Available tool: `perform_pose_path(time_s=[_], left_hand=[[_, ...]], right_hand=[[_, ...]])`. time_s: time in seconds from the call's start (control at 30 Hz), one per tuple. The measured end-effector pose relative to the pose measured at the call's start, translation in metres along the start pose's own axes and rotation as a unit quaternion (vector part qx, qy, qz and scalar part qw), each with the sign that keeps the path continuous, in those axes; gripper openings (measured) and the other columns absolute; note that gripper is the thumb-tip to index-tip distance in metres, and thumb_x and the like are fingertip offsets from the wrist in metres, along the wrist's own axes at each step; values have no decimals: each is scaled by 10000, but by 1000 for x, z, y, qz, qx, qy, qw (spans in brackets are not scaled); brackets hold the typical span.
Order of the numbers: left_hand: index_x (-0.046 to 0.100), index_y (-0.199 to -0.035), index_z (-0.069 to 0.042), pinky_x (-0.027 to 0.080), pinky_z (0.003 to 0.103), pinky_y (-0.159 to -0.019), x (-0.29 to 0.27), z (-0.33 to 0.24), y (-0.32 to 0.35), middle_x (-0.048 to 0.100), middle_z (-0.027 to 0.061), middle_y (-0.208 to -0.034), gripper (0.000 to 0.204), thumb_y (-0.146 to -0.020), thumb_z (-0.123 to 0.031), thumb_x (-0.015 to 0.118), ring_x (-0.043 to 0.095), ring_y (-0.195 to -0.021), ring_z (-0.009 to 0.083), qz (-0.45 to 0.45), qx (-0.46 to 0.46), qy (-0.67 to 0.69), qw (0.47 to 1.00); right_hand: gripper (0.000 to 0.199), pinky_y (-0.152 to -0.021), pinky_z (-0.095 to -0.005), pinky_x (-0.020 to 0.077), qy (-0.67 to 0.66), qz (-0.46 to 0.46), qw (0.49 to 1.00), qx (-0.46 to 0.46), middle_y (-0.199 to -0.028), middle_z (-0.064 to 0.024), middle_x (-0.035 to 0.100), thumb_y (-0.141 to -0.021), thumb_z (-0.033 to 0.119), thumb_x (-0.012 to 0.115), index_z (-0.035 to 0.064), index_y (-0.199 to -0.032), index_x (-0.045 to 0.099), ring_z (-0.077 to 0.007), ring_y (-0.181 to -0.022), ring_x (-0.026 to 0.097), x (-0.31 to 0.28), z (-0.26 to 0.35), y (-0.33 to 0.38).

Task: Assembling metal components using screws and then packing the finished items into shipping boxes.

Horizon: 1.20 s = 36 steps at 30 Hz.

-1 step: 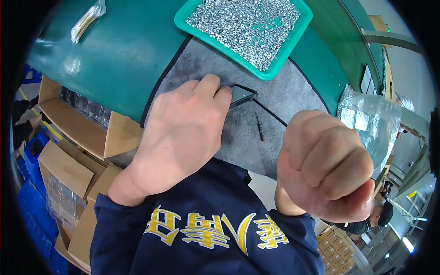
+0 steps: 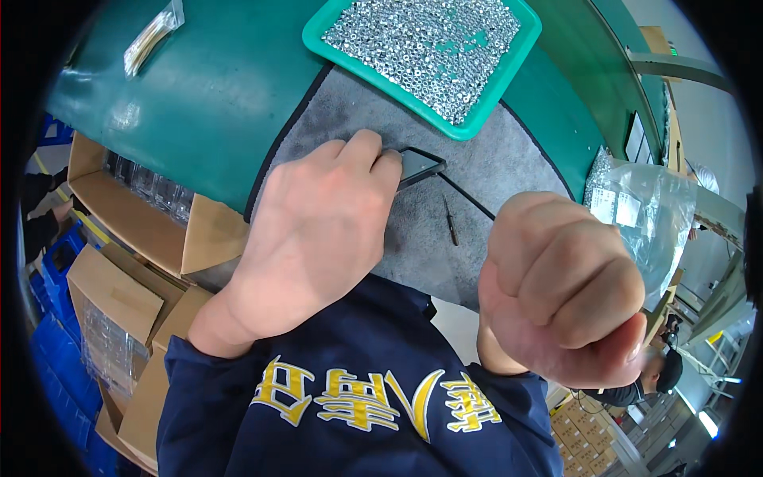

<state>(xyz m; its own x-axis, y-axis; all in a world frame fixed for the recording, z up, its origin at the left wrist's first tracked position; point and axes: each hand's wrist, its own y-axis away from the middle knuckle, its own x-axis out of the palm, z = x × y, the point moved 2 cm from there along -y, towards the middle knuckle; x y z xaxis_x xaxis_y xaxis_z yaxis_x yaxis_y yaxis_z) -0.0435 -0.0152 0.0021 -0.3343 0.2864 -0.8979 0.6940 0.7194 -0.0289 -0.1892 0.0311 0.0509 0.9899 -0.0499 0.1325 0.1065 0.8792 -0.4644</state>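
Note:
My left hand (image 2: 326,226) is closed over a black-rimmed part with a flat grey face (image 2: 418,164), pressed on the grey cloth mat (image 2: 429,226). Most of that part is hidden under the fingers. In a fist, my right hand (image 2: 560,286) grips a thin black rod (image 2: 469,196), whose handle, if any, is hidden. The rod's far end meets the near right corner of the black rim. Between my hands a small, slim dark tool or bit (image 2: 451,221) lies on the mat.
A green tray (image 2: 474,119) of small silver nuts overlaps the mat's far edge. Left are open cardboard boxes (image 2: 147,234) with clear-wrapped parts and a small bag of thin sticks (image 2: 152,38). A clear plastic bag (image 2: 648,215) sits at the right; people (image 2: 661,374) are beyond.
My right hand has shifted very slightly left with the rod. The left hand and the part under it look unmoved.

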Motion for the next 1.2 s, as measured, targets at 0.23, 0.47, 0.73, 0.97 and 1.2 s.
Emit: perform_pose_path(time_s=[0.23,0.47,0.73,0.97,1.2], left_hand=[[677,-1108,-37,486,373,-691,-2,-1,-1,575,71,-994,275,-834,-55,691,605,-801,294,20,0,-9,1000],[671,-1096,-49,479,384,-693,-2,2,-1,559,78,-973,271,-825,-67,688,595,-811,303,19,14,1,1000],[583,-823,-31,467,400,-621,-1,3,-1,543,128,-880,79,-759,-2,620,568,-735,310,-38,41,18,998],[601,-820,-37,478,401,-633,-3,4,0,561,124,-889,67,-767,-2,621,585,-741,309,-40,37,33,998],[682,-1068,-32,463,368,-686,-1,5,-1,577,73,-963,217,-864,-103,661,593,-781,279,12,16,-5,1000]], right_hand=[[412,-412,-243,220,-20,20,999,18,-481,74,428,-950,379,466,202,-580,438,-98,-363,296,4,1,-4],[443,-406,-257,230,-67,125,988,57,-495,53,446,-919,351,528,180,-517,456,-112,-370,305,0,-2,-17],[429,-398,-270,245,-86,204,975,30,-502,35,448,-896,330,572,132,-521,501,-136,-367,320,9,-7,-19],[418,-392,-285,228,-44,106,993,2,-513,31,451,-916,305,526,153,-530,472,-139,-370,294,21,-11,-19],[383,-399,-232,182,-257,111,956,87,-545,59,425,-1033,283,309,190,-690,455,-59,-385,219,-48,-28,-45]])
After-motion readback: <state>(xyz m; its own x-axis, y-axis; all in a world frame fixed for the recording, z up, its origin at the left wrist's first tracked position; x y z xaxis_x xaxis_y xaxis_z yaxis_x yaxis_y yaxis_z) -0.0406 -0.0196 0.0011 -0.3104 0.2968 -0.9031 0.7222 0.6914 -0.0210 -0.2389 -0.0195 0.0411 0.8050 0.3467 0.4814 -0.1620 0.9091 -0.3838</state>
